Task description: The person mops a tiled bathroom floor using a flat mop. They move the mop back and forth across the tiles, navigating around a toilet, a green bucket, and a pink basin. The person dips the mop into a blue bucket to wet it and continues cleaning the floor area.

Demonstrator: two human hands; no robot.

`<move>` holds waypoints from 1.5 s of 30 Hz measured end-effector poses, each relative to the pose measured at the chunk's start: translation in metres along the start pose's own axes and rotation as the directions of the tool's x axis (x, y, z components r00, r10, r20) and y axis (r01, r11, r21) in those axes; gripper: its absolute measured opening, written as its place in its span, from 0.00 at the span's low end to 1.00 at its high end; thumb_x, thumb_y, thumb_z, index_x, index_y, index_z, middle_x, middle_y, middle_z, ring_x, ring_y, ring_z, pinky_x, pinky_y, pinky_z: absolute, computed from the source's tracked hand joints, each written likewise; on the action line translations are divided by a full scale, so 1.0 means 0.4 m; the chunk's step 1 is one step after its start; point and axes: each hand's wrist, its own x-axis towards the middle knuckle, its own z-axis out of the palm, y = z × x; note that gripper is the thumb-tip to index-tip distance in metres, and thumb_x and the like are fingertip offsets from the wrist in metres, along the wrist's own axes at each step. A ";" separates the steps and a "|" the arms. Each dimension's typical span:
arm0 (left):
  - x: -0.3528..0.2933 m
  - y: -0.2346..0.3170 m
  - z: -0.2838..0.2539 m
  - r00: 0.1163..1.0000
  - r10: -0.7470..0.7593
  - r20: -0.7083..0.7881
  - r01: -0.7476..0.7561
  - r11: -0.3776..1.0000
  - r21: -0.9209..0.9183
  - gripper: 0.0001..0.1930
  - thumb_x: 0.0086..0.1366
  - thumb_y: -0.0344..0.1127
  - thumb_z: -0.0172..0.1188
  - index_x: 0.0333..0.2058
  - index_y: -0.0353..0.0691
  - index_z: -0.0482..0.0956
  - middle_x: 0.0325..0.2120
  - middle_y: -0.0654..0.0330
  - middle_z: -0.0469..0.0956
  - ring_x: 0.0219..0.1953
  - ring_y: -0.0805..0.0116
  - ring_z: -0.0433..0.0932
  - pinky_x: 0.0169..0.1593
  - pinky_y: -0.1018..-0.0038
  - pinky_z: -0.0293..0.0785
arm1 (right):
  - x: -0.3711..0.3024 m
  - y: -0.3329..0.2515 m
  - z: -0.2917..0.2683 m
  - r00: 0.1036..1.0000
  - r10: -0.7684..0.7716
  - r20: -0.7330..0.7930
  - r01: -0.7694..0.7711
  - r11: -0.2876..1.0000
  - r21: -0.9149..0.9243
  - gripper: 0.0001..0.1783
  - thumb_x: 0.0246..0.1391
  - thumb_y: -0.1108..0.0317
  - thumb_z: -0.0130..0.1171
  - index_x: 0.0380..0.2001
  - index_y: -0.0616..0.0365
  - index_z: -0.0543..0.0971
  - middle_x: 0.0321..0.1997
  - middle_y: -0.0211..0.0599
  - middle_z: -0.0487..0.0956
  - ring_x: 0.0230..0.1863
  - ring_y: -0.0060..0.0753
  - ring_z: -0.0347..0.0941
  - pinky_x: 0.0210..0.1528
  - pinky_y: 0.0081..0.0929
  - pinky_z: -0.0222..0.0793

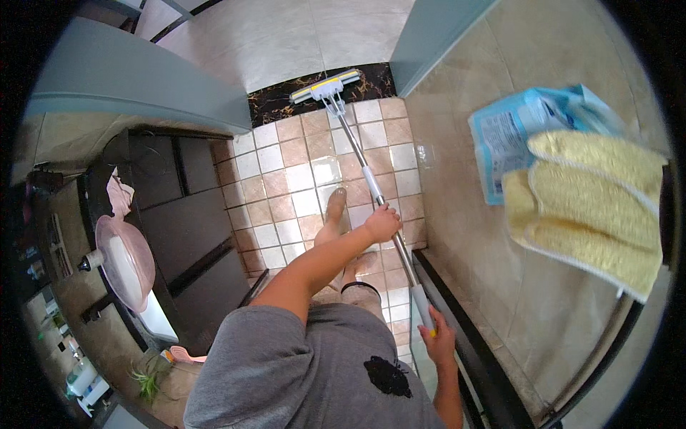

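Observation:
A long-handled sponge mop [361,163] slants across the checkered tile floor. Its wide mop head [326,87], with a yellow and grey strip, rests on the dark marbled threshold [275,109] at the doorway. Halfway down the pole, my left hand [384,222] is closed around the metal shaft. Near the pole's end, my right hand [438,334] grips the white handle, close to a yellow part at its tip. Both forearms are bare.
At left stands a dark cabinet [161,171] with a pink basin [128,264] on top. Grey-blue door panels [146,79] flank the doorway. On the right hang a yellow towel [593,200] and a blue package [511,143]. A black-framed edge [464,336] runs close beside my right arm.

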 end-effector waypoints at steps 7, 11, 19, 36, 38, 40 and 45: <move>0.048 -0.380 -0.071 0.988 -0.140 -0.058 0.149 0.972 0.182 0.07 0.59 0.37 0.53 0.33 0.52 0.80 0.32 0.69 0.77 0.46 0.69 0.73 0.54 0.62 0.64 | 0.349 -0.179 0.081 1.000 -0.023 -0.001 0.022 0.993 -0.113 0.29 0.51 0.62 0.65 0.57 0.46 0.69 0.36 0.51 0.82 0.38 0.57 0.79 0.38 0.45 0.74; 0.007 -0.542 -0.158 0.942 -0.318 -0.104 0.330 0.934 0.138 0.07 0.59 0.35 0.54 0.36 0.51 0.79 0.35 0.68 0.75 0.50 0.69 0.72 0.55 0.60 0.64 | 0.522 -0.289 0.180 0.997 -0.072 0.004 0.072 0.979 -0.192 0.31 0.52 0.58 0.63 0.59 0.43 0.67 0.30 0.52 0.81 0.32 0.58 0.78 0.34 0.48 0.72; -0.077 -0.535 -0.143 0.933 -0.333 -0.133 0.349 0.930 0.114 0.09 0.58 0.33 0.55 0.37 0.50 0.78 0.39 0.66 0.75 0.54 0.67 0.70 0.63 0.53 0.58 | 0.461 -0.351 0.221 0.993 -0.008 0.120 0.027 0.986 -0.164 0.34 0.52 0.57 0.63 0.62 0.41 0.65 0.34 0.55 0.81 0.35 0.60 0.77 0.37 0.47 0.72; -0.239 0.198 0.059 0.805 -0.256 -0.536 0.067 0.936 -0.346 0.09 0.42 0.35 0.65 0.21 0.46 0.73 0.24 0.62 0.74 0.35 0.60 0.73 0.45 0.64 0.67 | -0.058 -0.100 -0.197 0.980 0.045 0.195 0.019 0.948 -0.316 0.30 0.40 0.78 0.64 0.53 0.54 0.78 0.39 0.51 0.82 0.28 0.22 0.74 0.37 0.22 0.71; -0.257 0.202 0.084 0.766 -0.334 -0.549 0.098 0.905 -0.413 0.10 0.41 0.35 0.66 0.21 0.46 0.72 0.23 0.62 0.74 0.34 0.59 0.73 0.44 0.63 0.67 | -0.027 -0.130 -0.204 0.978 -0.008 0.207 0.087 0.922 -0.377 0.29 0.39 0.80 0.64 0.51 0.54 0.79 0.36 0.52 0.82 0.26 0.20 0.73 0.36 0.23 0.71; -0.280 0.180 0.115 0.711 -0.376 -0.594 0.125 0.899 -0.419 0.09 0.42 0.34 0.66 0.22 0.46 0.73 0.23 0.61 0.74 0.34 0.59 0.73 0.43 0.62 0.66 | 0.014 -0.138 -0.186 0.967 -0.115 0.227 0.194 0.910 -0.367 0.30 0.38 0.80 0.64 0.51 0.53 0.80 0.32 0.54 0.80 0.24 0.22 0.72 0.33 0.24 0.70; -0.361 0.052 0.104 0.601 -0.510 -0.615 0.218 0.845 -0.488 0.06 0.45 0.32 0.64 0.22 0.45 0.74 0.24 0.61 0.74 0.35 0.58 0.73 0.44 0.61 0.66 | 0.177 -0.236 -0.129 0.924 -0.133 0.359 0.276 0.882 -0.383 0.30 0.43 0.72 0.66 0.53 0.41 0.79 0.33 0.53 0.79 0.23 0.33 0.74 0.32 0.30 0.71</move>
